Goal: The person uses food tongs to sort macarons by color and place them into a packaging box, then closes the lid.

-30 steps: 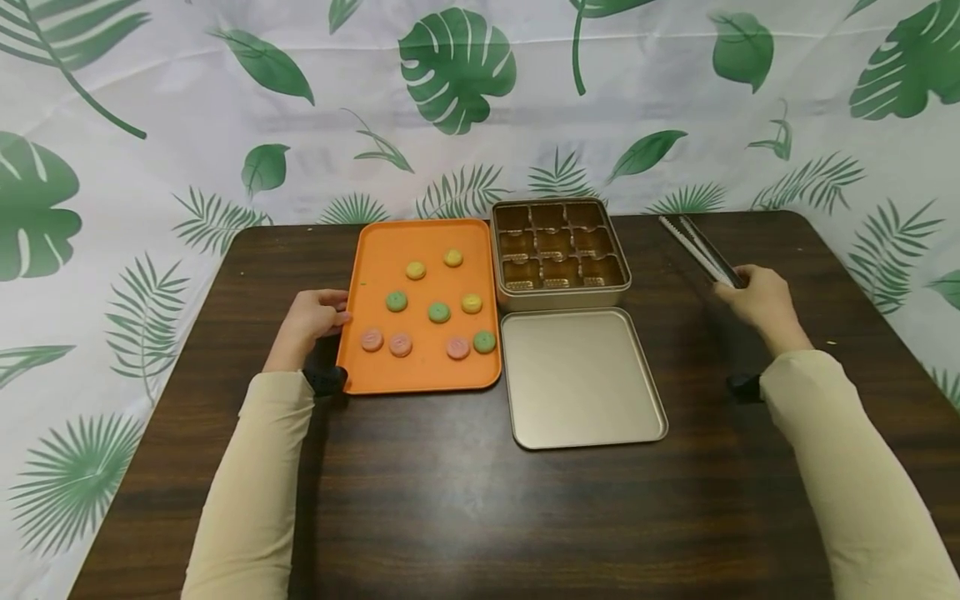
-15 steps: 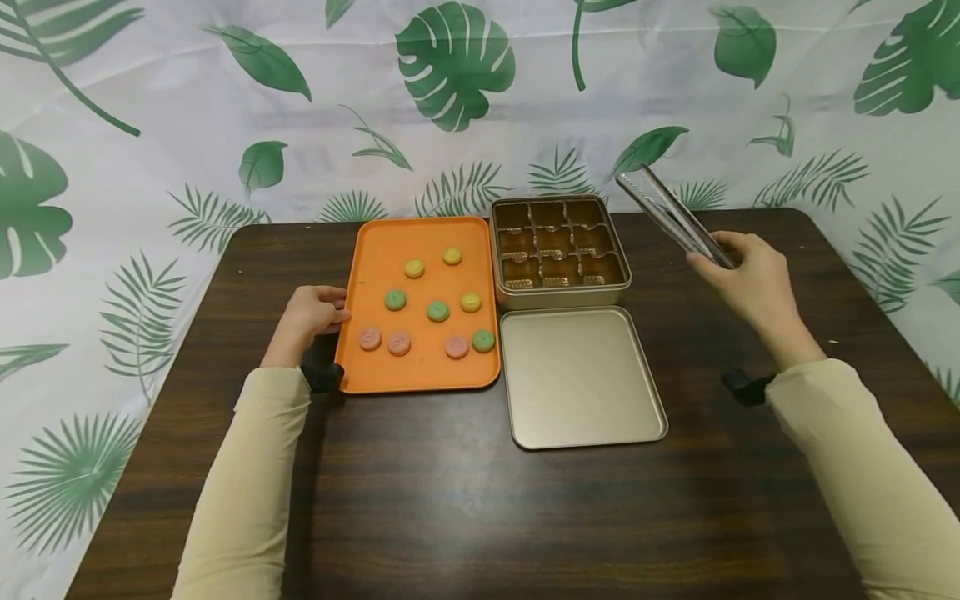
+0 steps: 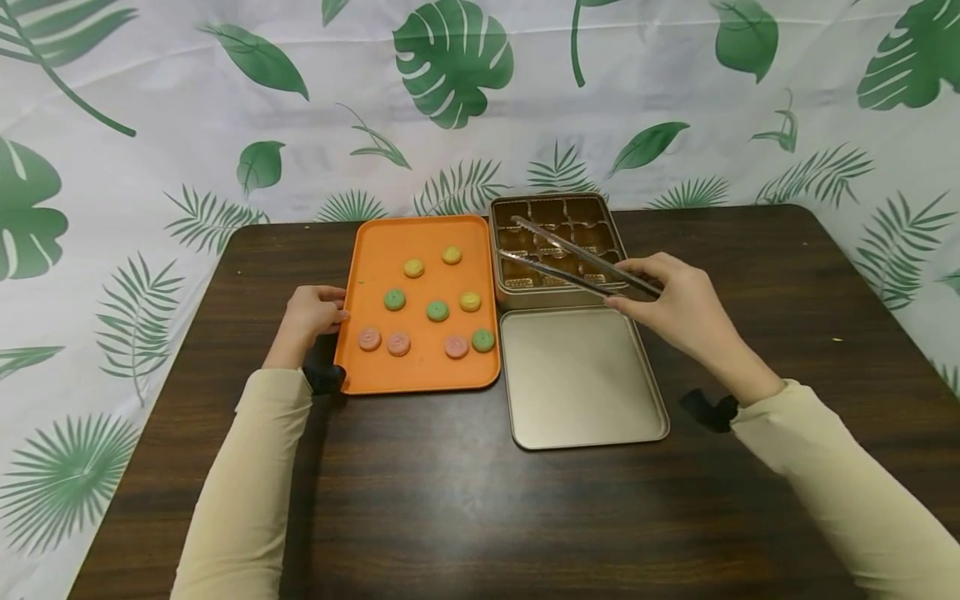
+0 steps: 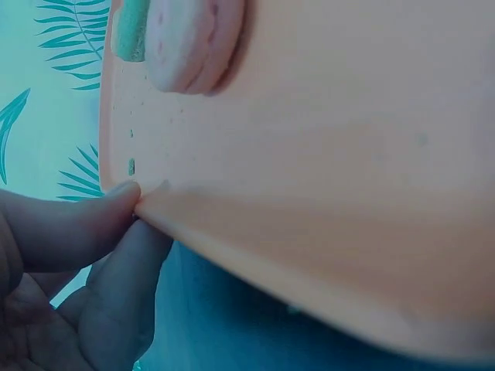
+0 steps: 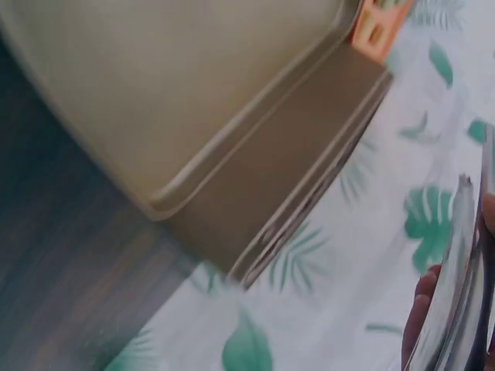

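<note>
My left hand [image 3: 311, 317] pinches the left rim of an orange tray [image 3: 420, 375], thumb on top and fingers beneath, as the left wrist view shows. On the tray lie three yellow macarons [image 3: 413, 267], three green macarons [image 3: 437, 311] and three pink macarons [image 3: 456, 347], spread apart. My right hand [image 3: 678, 304] grips metal tongs [image 3: 576, 251] between thumb and fingers. Their arms are spread and point left, overlapping a gold tin [image 3: 551, 299] in the head view. A brown insert [image 3: 553, 242] divides the tin into several compartments, with no macaron showing in them.
A flat gold lid [image 3: 585, 383] lies in front of the tin, right of the orange tray. All stand on a dark wooden table [image 3: 450, 508]. Behind it hangs a white cloth [image 3: 315, 108] printed with green leaves.
My right hand has lifted the tongs from the table's right side and brought them left over the tin, their arms now wider apart. My left hand stays at the tray's rim.
</note>
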The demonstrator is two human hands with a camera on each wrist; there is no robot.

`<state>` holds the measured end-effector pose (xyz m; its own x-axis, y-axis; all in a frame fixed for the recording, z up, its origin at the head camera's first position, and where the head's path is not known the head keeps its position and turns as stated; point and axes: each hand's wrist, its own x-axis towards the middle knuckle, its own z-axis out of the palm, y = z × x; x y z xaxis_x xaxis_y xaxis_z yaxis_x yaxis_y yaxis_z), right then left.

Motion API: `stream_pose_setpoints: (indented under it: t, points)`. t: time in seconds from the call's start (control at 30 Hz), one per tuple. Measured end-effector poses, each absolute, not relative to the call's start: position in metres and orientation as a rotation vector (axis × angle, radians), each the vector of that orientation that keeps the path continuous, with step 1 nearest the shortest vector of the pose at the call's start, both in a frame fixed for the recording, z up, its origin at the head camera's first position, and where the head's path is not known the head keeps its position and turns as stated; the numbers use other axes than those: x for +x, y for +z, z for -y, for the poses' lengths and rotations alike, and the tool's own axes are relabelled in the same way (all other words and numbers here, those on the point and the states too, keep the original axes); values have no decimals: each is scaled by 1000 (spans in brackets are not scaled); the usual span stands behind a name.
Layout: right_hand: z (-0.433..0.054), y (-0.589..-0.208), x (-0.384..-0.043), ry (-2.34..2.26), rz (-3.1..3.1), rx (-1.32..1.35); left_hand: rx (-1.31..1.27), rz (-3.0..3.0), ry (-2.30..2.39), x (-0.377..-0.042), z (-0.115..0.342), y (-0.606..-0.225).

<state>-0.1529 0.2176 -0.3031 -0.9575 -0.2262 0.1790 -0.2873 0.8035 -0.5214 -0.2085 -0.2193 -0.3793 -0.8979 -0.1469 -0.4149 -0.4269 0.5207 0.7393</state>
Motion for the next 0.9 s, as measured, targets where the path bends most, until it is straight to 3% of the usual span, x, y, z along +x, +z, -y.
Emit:
stream_pose_setpoints:
  t: [0.33, 0.9]
  points:
    - [-187, -326, -144, 683, 2945, 694, -467, -2455, 1353, -209, 222, -384]
    - [-163, -358, -142, 505, 2847, 909, -467, -2452, 1356, -209, 223, -385]
